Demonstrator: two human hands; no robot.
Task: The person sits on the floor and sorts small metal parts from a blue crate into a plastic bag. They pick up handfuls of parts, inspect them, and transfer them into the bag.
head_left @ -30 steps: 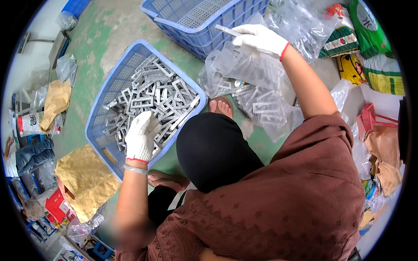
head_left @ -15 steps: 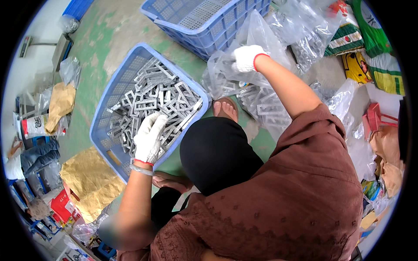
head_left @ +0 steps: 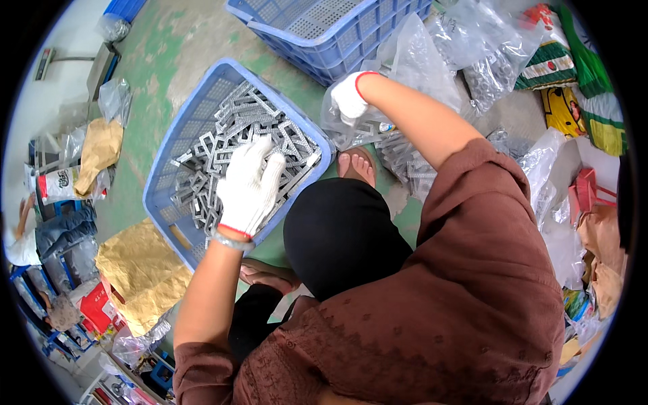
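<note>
A blue plastic basket (head_left: pixel 165 142) stands on the floor ahead of me, holding a heap of small silver rectangular metal frames (head_left: pixel 233 125). My left hand (head_left: pixel 251 189), in a white knit glove with a red cuff, is over the heap's near side, palm down. Its fingers are stretched out and hold nothing that I can see. Beyond the basket's right corner, my right hand (head_left: pixel 349 100), gloved alike, is at a clear plastic bag (head_left: pixel 412 64) with more metal frames (head_left: pixel 405 158) in it. Its fingers are curled downward, and what they grip is hidden.
A second blue basket (head_left: pixel 324 57) stands at the far side. Clear bags, printed sacks (head_left: pixel 550 61) and a red stool (head_left: pixel 587 192) crowd the right. Brown paper (head_left: pixel 142 277) lies at the near left of the full basket. A person's arm and clothing show at the far left edge.
My left hand has shifted right over the heap, and its fingers have spread from a bent, closed shape. My right hand has moved left toward the basket's corner, its wrist bending downward.
</note>
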